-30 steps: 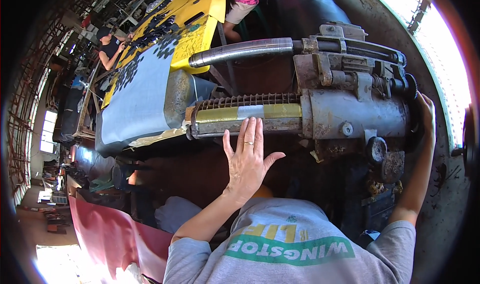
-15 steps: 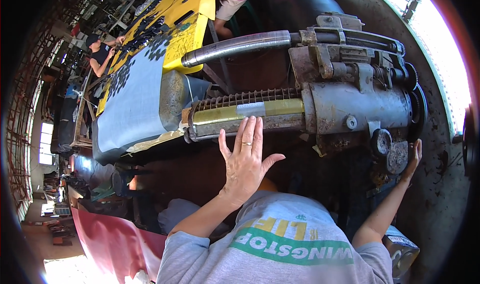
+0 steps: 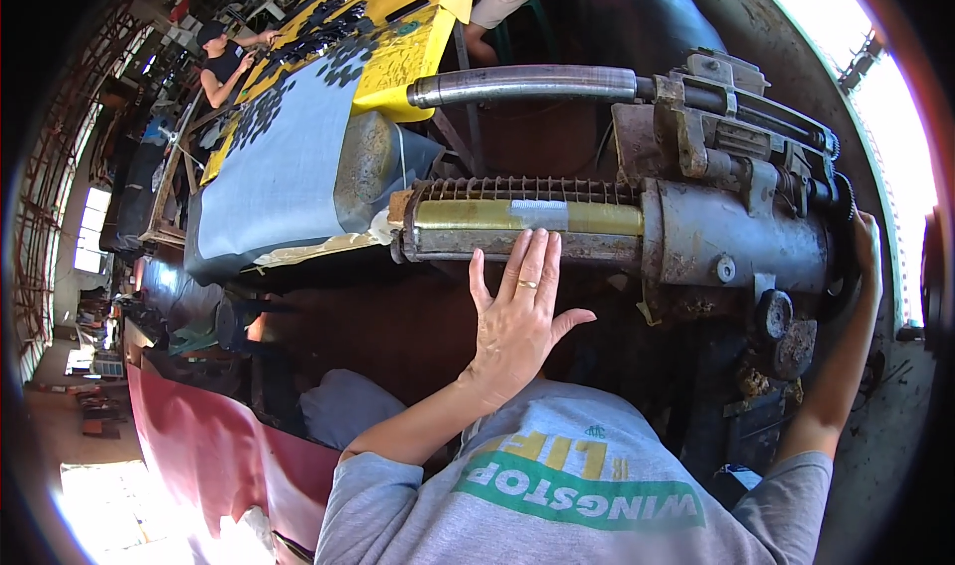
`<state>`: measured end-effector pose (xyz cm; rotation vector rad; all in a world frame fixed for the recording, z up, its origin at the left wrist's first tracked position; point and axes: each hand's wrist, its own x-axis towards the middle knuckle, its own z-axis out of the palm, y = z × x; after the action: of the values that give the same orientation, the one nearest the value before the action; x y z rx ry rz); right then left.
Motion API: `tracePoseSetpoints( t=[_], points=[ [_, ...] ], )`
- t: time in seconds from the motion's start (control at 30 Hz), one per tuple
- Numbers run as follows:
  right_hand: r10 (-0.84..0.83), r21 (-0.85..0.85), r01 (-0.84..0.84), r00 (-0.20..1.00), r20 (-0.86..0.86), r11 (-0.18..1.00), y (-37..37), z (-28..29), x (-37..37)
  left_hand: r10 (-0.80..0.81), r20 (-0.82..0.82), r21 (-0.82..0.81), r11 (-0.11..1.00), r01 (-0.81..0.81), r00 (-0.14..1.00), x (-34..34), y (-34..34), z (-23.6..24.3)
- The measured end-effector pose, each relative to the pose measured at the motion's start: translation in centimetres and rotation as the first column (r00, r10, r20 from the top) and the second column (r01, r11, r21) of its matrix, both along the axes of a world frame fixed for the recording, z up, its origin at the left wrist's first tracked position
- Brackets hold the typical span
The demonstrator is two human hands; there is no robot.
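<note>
My left hand (image 3: 517, 326) is open, fingers spread, its tips on the long metal bar along the machine's near roller. Just beyond them a small pale piece (image 3: 537, 213) lies on the yellow-covered roller (image 3: 458, 215), which has a rusty grid behind it. My right hand (image 3: 864, 242) grips the rim of the dark handwheel (image 3: 847, 282) at the machine's right end, its fingers partly hidden. The scuffed grey machine housing (image 3: 741, 227) sits between the wheel and roller, with a polished steel cylinder (image 3: 517, 84) above.
A table with a yellow sheet (image 3: 418, 38), dark cut pieces and a grey sheet (image 3: 274, 197) stands beyond, two co-workers (image 3: 221, 73) at it. A red sheet (image 3: 199, 446) hangs at lower left. A wall (image 3: 890, 386) and bright window line the right.
My right hand dropped below the wheel half a second ago and is now back up on its rim. My left hand stays on the bar. The view has shifted slightly.
</note>
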<state>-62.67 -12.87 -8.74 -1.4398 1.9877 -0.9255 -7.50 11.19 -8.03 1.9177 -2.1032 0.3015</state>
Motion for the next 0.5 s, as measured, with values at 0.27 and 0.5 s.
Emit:
tracePoseSetpoints(
  t=[0.27,0.5],
  points=[
    [-0.062,0.011,0.061,0.985,0.159,0.998,3.1,1.2,6.6,0.005,0.024,-0.001,1.000,-0.005,1.000,-0.2,0.1,-0.1],
    [0.012,-0.472,0.016,0.998,0.056,0.882,8.4,-9.3,-1.2,0.007,0.031,0.027,1.000,-0.008,0.999,-0.4,-0.3,-0.3]
  ],
)
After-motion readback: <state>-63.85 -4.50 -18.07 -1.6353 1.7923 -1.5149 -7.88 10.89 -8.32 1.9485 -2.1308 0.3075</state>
